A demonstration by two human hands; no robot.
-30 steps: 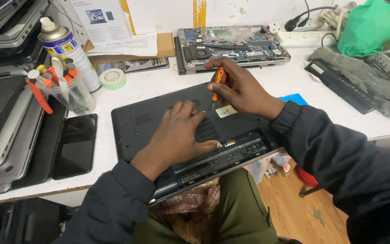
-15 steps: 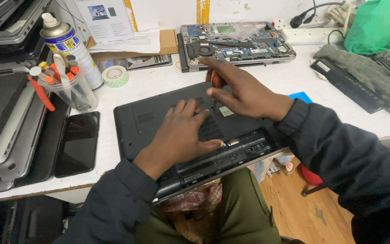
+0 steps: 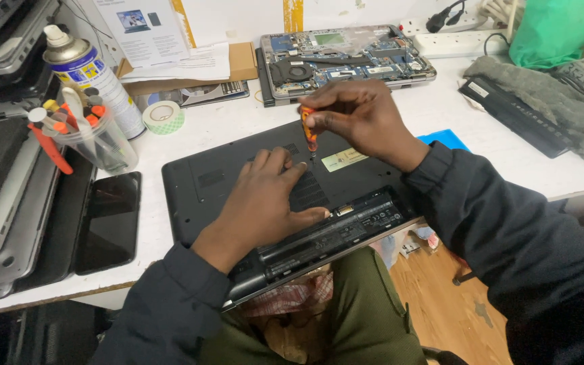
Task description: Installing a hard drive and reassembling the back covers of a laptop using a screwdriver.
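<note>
We wear a dark navy top whose long sleeves reach the wrists and end in plain cuffs just behind our bare left hand point(image 3: 265, 203) and right hand point(image 3: 363, 115), and olive green trousers cover our lap below.

A cluttered repair bench is sitting against a pale wall.

The white table point(image 3: 441, 111) is running across the view, with its front edge hanging over a wooden plank floor point(image 3: 441, 311) that is showing at lower right. The pale wall point(image 3: 251, 15) is rising behind it, carrying a yellow strip point(image 3: 293, 13) and a taped-up printed sheet point(image 3: 144, 28). A white power strip point(image 3: 454, 42) is lying along the back edge with a black plug point(image 3: 439, 20) sitting in it. A stack of grey laptops point(image 3: 1, 182) is crowding the left end, and a green plastic bag point(image 3: 555, 30) is slumping in the far right corner. Soft, even light is falling over everything.
</note>
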